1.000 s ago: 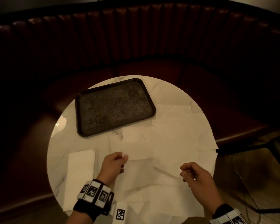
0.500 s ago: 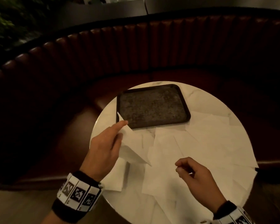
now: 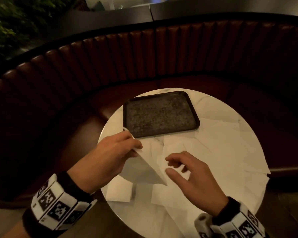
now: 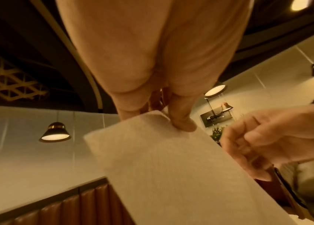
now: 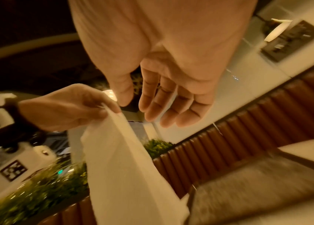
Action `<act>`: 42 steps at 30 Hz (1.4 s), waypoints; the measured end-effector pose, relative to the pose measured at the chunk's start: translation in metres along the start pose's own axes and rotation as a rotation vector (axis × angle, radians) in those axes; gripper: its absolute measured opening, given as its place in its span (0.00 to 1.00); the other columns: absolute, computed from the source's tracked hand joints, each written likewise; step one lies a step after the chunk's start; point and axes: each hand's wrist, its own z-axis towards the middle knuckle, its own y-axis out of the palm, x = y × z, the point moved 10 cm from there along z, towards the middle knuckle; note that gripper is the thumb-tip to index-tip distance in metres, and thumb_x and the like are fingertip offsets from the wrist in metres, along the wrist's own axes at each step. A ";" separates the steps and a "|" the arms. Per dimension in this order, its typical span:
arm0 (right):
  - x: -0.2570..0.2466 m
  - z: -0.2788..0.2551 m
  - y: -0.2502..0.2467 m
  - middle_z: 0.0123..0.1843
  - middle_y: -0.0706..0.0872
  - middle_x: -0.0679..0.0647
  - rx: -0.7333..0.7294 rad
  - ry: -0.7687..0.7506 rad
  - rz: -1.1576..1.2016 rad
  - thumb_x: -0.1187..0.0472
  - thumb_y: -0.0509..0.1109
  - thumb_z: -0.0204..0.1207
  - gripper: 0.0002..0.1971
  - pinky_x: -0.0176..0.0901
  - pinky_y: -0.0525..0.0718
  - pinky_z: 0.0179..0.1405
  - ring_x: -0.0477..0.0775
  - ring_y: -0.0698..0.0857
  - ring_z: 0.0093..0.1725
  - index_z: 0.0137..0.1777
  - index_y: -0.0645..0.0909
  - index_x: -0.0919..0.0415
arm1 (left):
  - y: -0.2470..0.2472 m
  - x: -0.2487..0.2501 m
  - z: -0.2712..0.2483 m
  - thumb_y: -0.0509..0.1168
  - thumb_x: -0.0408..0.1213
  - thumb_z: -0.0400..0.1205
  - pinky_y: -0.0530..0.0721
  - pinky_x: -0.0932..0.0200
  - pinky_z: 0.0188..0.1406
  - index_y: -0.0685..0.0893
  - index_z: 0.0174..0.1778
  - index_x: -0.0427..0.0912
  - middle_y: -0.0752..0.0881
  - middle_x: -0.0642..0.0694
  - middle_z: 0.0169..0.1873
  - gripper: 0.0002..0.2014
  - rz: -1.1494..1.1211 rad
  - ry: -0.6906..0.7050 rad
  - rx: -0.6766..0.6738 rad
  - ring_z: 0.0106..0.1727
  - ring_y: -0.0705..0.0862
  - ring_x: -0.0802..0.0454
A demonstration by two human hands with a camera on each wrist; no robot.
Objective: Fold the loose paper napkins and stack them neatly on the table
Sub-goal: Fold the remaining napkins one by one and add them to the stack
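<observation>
My left hand (image 3: 127, 145) pinches the top corner of a white paper napkin (image 3: 143, 170) and holds it up above the round table's left side; the sheet hangs down to a point. The pinch shows in the left wrist view, thumb on the napkin (image 4: 171, 159), and in the right wrist view on the napkin (image 5: 125, 164). My right hand (image 3: 177, 167) hovers just right of the hanging sheet, fingers loosely spread and empty (image 5: 152, 103). Several loose napkins (image 3: 222, 148) lie spread over the table's right half. A folded napkin (image 3: 119, 191) lies at the near left edge.
A dark rectangular tray (image 3: 160, 114) sits empty at the far side of the round marble table (image 3: 113, 121). A curved brown leather bench (image 3: 162, 54) wraps around behind the table. Plants (image 3: 10, 23) stand at the upper left.
My left hand lifted one napkin off the pile and holds it up. My right hand uncurled from a loose fist and moved left toward the hanging sheet. The view shifted left and up.
</observation>
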 end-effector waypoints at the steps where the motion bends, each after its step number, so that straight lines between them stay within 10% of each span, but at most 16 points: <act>1: -0.016 0.005 0.005 0.50 0.84 0.38 -0.019 -0.082 -0.056 0.50 0.71 0.76 0.11 0.28 0.77 0.49 0.41 0.82 0.53 0.58 0.81 0.45 | -0.003 0.004 0.002 0.74 0.35 0.74 0.85 0.68 0.44 0.87 0.54 0.52 0.84 0.52 0.49 0.13 0.019 0.005 0.004 0.46 0.85 0.54; 6: -0.066 0.029 0.027 0.52 0.85 0.44 -0.043 -0.264 -0.159 0.42 0.65 0.77 0.18 0.41 0.82 0.49 0.43 0.82 0.51 0.63 0.80 0.49 | -0.025 0.009 0.003 0.59 0.57 0.79 0.74 0.67 0.39 0.81 0.48 0.63 0.69 0.59 0.45 0.08 0.038 -0.045 0.084 0.48 0.68 0.59; 11: -0.071 0.033 0.022 0.43 0.90 0.46 -0.004 -0.285 -0.108 0.51 0.64 0.81 0.13 0.40 0.82 0.40 0.41 0.85 0.41 0.53 0.88 0.55 | -0.041 -0.013 -0.005 0.60 0.59 0.77 0.76 0.67 0.50 0.84 0.45 0.62 0.74 0.65 0.49 0.10 -0.120 -0.158 0.157 0.55 0.73 0.63; 25: 0.048 0.037 0.028 0.41 0.91 0.47 -0.163 0.266 0.216 0.58 0.69 0.78 0.08 0.38 0.85 0.42 0.45 0.88 0.42 0.41 0.90 0.52 | 0.085 -0.111 -0.091 0.71 0.28 0.78 0.83 0.60 0.38 0.88 0.37 0.41 0.89 0.45 0.36 0.06 -0.978 -0.707 0.361 0.37 0.84 0.59; 30: 0.076 0.103 0.102 0.33 0.85 0.60 -0.407 0.239 -0.011 0.56 0.70 0.78 0.14 0.48 0.78 0.38 0.50 0.80 0.34 0.36 0.82 0.66 | 0.198 -0.119 -0.162 0.70 0.29 0.79 0.87 0.51 0.33 0.88 0.36 0.42 0.88 0.42 0.33 0.07 -1.197 -1.159 0.399 0.31 0.84 0.49; 35: 0.081 0.170 0.220 0.26 0.72 0.49 -0.712 0.052 -0.329 0.55 0.71 0.77 0.20 0.43 0.68 0.34 0.48 0.73 0.31 0.26 0.69 0.56 | 0.249 -0.141 -0.191 0.70 0.34 0.80 0.80 0.56 0.27 0.85 0.41 0.43 0.88 0.44 0.33 0.02 -1.121 -1.345 0.443 0.29 0.87 0.51; 42: 0.123 0.198 0.313 0.34 0.77 0.57 -0.869 0.010 -0.627 0.54 0.69 0.78 0.19 0.42 0.70 0.38 0.58 0.77 0.38 0.29 0.68 0.57 | 0.284 -0.182 -0.200 0.69 0.40 0.79 0.86 0.53 0.48 0.81 0.35 0.50 0.87 0.50 0.35 0.07 -0.858 -1.472 0.337 0.44 0.86 0.46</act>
